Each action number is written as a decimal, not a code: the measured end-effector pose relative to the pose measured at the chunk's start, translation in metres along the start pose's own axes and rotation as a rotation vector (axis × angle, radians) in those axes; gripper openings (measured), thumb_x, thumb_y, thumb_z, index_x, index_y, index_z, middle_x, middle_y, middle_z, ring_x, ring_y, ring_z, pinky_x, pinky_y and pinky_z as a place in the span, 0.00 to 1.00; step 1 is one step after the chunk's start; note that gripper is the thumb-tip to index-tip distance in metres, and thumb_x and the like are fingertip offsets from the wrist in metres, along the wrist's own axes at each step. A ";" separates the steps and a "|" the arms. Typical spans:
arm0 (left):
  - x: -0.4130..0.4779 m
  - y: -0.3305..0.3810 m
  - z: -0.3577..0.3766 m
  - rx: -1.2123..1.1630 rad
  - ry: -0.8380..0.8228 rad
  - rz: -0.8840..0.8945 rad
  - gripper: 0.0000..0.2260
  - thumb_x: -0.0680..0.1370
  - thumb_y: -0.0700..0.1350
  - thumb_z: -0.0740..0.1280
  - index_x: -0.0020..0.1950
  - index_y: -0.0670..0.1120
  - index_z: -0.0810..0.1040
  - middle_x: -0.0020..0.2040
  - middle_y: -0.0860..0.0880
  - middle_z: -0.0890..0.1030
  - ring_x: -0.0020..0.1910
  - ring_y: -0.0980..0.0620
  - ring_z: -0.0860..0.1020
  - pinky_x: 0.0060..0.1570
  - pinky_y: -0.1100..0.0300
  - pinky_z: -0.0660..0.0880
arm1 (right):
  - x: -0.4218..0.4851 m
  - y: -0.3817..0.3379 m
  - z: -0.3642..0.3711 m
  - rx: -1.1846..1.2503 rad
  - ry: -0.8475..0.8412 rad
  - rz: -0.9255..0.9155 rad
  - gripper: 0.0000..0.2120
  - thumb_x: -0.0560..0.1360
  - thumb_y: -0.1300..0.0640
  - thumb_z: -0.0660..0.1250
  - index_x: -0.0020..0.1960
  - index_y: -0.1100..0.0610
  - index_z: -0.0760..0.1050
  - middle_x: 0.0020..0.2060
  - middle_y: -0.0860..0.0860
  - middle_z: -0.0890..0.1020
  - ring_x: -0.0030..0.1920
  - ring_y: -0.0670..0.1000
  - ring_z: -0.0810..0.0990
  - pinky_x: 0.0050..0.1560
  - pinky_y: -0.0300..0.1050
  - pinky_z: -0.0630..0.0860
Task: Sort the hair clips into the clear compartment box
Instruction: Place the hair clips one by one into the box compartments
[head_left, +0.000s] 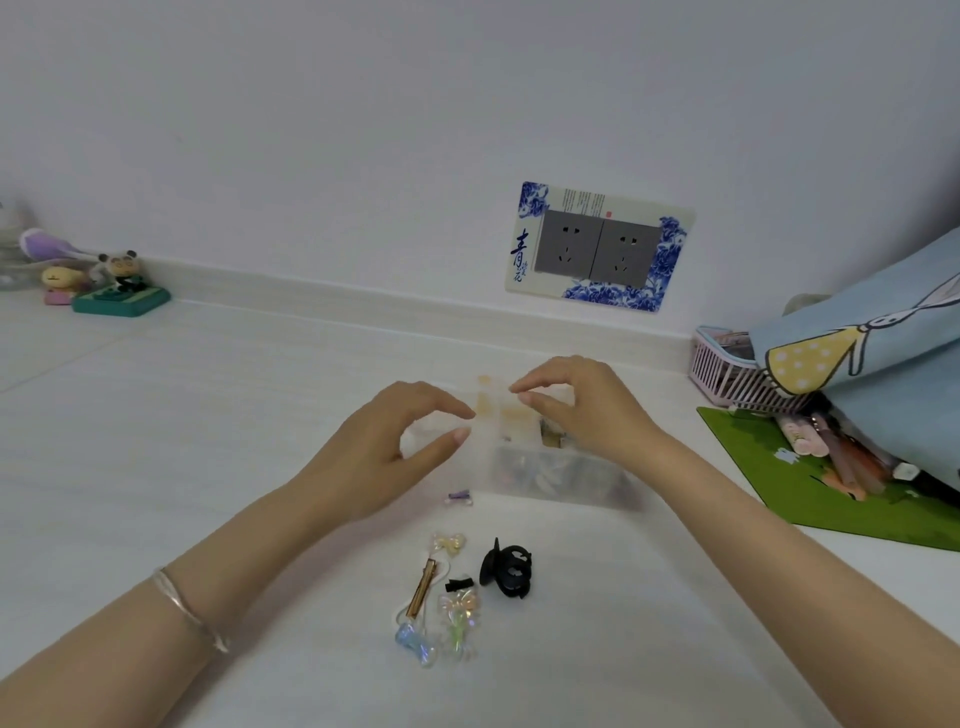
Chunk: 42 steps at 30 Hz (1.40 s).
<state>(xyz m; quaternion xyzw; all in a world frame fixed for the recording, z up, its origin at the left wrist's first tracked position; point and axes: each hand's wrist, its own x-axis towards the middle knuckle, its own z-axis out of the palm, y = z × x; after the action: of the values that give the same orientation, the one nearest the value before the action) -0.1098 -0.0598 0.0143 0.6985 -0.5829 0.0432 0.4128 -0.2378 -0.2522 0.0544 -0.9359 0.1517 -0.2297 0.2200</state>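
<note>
The clear compartment box (558, 480) sits mid-table with dark clips showing through its front wall. Its translucent lid (496, 415) stands raised. My left hand (384, 447) pinches the lid's left edge between thumb and forefinger, and my right hand (587, 410) pinches its top right edge. Loose on the table in front lie a black claw clip (506, 569), a gold bar clip (421, 587), a tiny black clip (457, 584), an iridescent flower clip (460, 618), a blue bow clip (415, 644), a pale yellow bow clip (449, 543) and a small purple clip (458, 497).
At the right, a green mat (831, 514) carries a clear pouch of tubes (841, 457), a pink basket (727, 374) and a blue cartoon bag (883, 332). Small figurines (119, 286) stand at the far left. A double socket (597, 249) is on the wall.
</note>
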 end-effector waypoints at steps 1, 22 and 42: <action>0.000 0.003 -0.007 -0.033 0.003 -0.006 0.14 0.74 0.60 0.61 0.53 0.58 0.79 0.51 0.62 0.80 0.55 0.62 0.75 0.55 0.67 0.71 | -0.007 -0.003 0.000 0.023 0.070 -0.031 0.06 0.75 0.55 0.68 0.50 0.52 0.83 0.47 0.44 0.83 0.51 0.44 0.77 0.54 0.38 0.70; -0.002 0.026 0.010 -0.245 -0.145 0.001 0.11 0.67 0.50 0.77 0.47 0.56 0.82 0.44 0.60 0.83 0.45 0.56 0.80 0.45 0.68 0.75 | -0.067 -0.009 0.012 0.709 -0.228 0.161 0.06 0.71 0.56 0.71 0.48 0.52 0.81 0.39 0.50 0.86 0.39 0.50 0.85 0.39 0.38 0.79; 0.003 -0.008 0.012 0.030 0.011 -0.070 0.21 0.72 0.58 0.68 0.63 0.59 0.72 0.60 0.65 0.73 0.59 0.71 0.66 0.55 0.82 0.59 | -0.002 -0.007 0.026 -0.092 0.178 0.202 0.16 0.66 0.40 0.72 0.40 0.49 0.71 0.37 0.44 0.80 0.33 0.42 0.72 0.31 0.42 0.65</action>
<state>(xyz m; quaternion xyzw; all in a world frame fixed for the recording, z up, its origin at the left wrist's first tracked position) -0.1073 -0.0695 0.0043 0.7243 -0.5552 0.0416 0.4067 -0.2252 -0.2367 0.0366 -0.9009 0.2746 -0.2811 0.1844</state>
